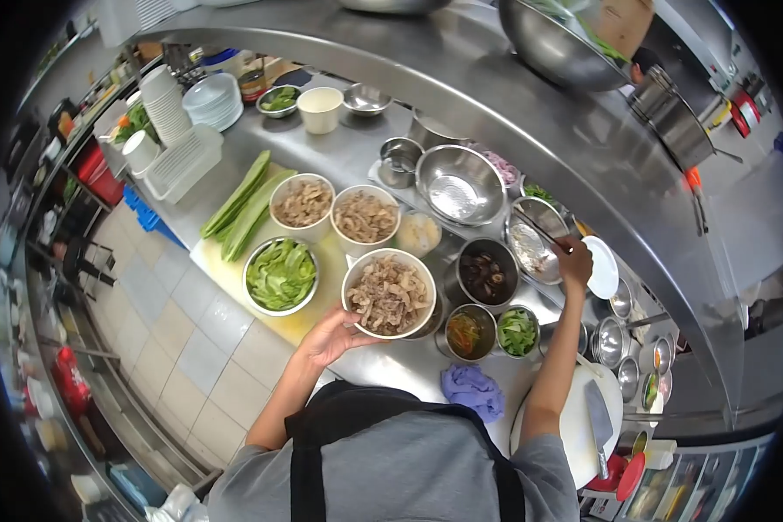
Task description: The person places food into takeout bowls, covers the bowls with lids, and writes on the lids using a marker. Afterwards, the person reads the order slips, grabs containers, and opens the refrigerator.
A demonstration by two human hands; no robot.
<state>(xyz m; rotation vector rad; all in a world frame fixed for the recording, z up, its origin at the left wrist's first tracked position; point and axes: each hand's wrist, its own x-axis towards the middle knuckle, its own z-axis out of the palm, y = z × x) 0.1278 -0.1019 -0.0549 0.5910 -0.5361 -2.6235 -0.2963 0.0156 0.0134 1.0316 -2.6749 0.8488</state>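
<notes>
My left hand [329, 337] is closed on the side of a white paper bowl [390, 293] filled with sliced cooked meat, held above the counter. My right hand [573, 261] grips thin dark chopsticks [535, 224], whose tips reach over a steel bowl [531, 248] with pale residue inside. Two more paper bowls of meat, a left one [302, 202] and a right one [365, 216], stand behind the held bowl. Beside them is a steel bowl of lettuce [281, 275]. Close to my right forearm are a pot of dark mushrooms [487, 272] and a bowl of chopped greens [518, 331].
Long green gourds [245, 204] lie on the yellow cutting board [213, 261]. A steel shelf [391, 70] crosses above the counter. A knife [598, 422] rests on a round white lid [557, 426] at right. A purple cloth [472, 391] lies at the front edge.
</notes>
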